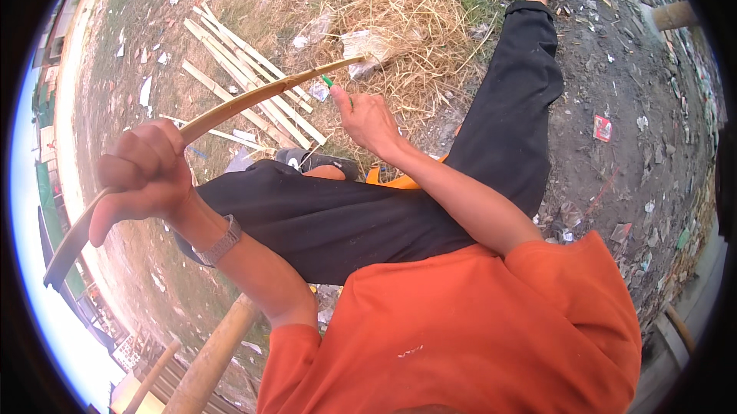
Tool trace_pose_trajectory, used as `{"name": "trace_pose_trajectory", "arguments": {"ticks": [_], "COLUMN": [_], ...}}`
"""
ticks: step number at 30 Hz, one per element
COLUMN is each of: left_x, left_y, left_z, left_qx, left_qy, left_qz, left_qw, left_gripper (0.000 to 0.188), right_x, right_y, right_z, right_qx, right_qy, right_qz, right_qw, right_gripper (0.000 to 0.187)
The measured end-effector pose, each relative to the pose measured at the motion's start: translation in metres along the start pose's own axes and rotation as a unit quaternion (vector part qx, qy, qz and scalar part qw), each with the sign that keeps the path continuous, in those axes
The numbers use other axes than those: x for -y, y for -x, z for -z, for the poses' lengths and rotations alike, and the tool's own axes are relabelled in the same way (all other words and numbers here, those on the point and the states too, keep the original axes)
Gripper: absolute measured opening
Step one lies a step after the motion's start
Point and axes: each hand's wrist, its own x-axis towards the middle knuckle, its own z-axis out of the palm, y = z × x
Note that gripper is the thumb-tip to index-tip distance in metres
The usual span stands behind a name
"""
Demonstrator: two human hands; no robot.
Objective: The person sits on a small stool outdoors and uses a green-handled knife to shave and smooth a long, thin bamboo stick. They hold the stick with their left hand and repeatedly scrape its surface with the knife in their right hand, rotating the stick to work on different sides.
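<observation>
A long, slightly curved bamboo strip [253, 97] runs from the far left edge up toward the middle. My left hand [146, 168] is closed around it, with one end sticking out behind the fist. Close to the strip's far end is my right hand [368, 124], its fingers curled round a slim green tool [328, 81]. Only a bit of green shows past the thumb, so its kind and any blade cannot be made out. Whether the tool touches the strip is unclear.
Several split bamboo strips [246, 64] lie on the ground beyond my left arm. A heap of pale shavings [407, 18] is ahead. My legs in black trousers [499, 99] spread around an orange thing [399, 182]. Bamboo poles [211, 356] stand at lower left.
</observation>
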Motion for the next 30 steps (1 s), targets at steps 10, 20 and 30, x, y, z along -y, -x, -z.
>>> {"name": "trace_pose_trajectory", "arguments": {"ticks": [10, 20, 30], "left_x": [0.0, -0.002, 0.006], "left_y": [-0.006, 0.0, -0.013], "left_z": [0.004, -0.007, -0.002], "left_qx": [-0.007, -0.023, 0.017], "left_qy": [-0.049, -0.103, -0.04], "left_qz": [-0.006, -0.007, -0.015], "left_qw": [0.999, 0.994, 0.999], "left_gripper": [0.067, 0.066, 0.067], "right_x": [-0.06, -0.004, -0.085], "right_y": [-0.024, -0.007, -0.037], "right_z": [-0.016, 0.001, 0.006], "right_qx": [-0.04, -0.015, -0.023], "right_qy": [0.065, -0.05, 0.067], "right_qz": [-0.121, 0.041, -0.076], "right_qw": [0.99, 0.998, 0.995], "right_gripper": [0.072, 0.073, 0.069]}}
